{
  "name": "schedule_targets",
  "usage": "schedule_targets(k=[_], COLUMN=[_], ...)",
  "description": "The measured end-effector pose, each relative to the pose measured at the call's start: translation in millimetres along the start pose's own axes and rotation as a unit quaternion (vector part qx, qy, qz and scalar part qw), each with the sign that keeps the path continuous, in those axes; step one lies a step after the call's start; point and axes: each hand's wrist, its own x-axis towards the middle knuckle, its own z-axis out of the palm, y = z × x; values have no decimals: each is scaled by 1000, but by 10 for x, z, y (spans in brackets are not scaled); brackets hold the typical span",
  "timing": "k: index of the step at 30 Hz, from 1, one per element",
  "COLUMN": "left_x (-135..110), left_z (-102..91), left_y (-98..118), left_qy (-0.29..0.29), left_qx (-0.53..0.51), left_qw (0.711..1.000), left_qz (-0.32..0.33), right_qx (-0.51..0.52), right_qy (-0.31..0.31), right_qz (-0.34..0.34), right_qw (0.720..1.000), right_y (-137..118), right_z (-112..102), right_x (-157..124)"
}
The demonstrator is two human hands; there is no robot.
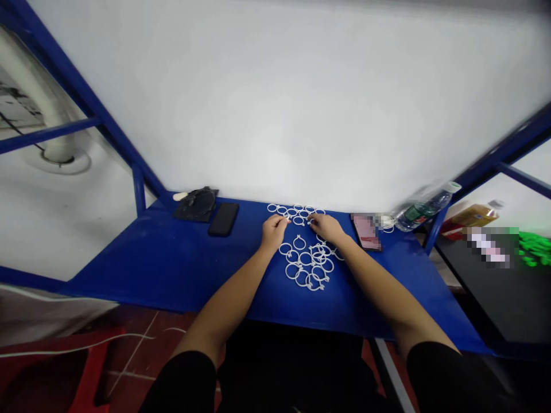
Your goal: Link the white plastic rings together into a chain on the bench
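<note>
Several white plastic rings [309,264] lie in a loose cluster on the blue table [172,264]. A second row of white rings [294,210] runs along the back by the wall. My left hand [274,230] has its fingers curled and pinched on a ring at the near side of that row. My right hand [326,227] is also closed, pinching a ring just right of the left hand. Both hands rest on the table, with the cluster just below and between them.
A black phone [223,218] and a dark pouch [197,203] lie at the back left. Right of my hands lies another phone [367,232], then a plastic bottle [424,207] on its side. Blue frame bars rise at both sides. A white wall stands behind.
</note>
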Motion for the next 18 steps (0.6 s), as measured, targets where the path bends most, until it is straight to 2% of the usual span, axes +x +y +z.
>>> schedule_targets(k=[2, 7, 11, 15, 18], left_x=[3, 0, -14, -32, -40], left_z=[2, 12, 36, 47, 37], left_y=[14, 52, 27, -14, -22], left_qy=[-3, -2, 0, -7, -18], left_qx=[4, 2, 6, 42, 75], left_qw=[1000, 1000, 999, 998, 996], left_qz=[0, 21, 34, 37, 39], right_qx=[13, 107, 149, 161, 215], right_qy=[35, 202, 254, 289, 289], right_qz=[-19, -75, -83, -69, -14], right_qw=[999, 971, 952, 941, 933], right_y=[32, 107, 93, 109, 174], right_z=[-11, -43, -63, -46, -14], right_x=[-97, -570, -841, -841, -806])
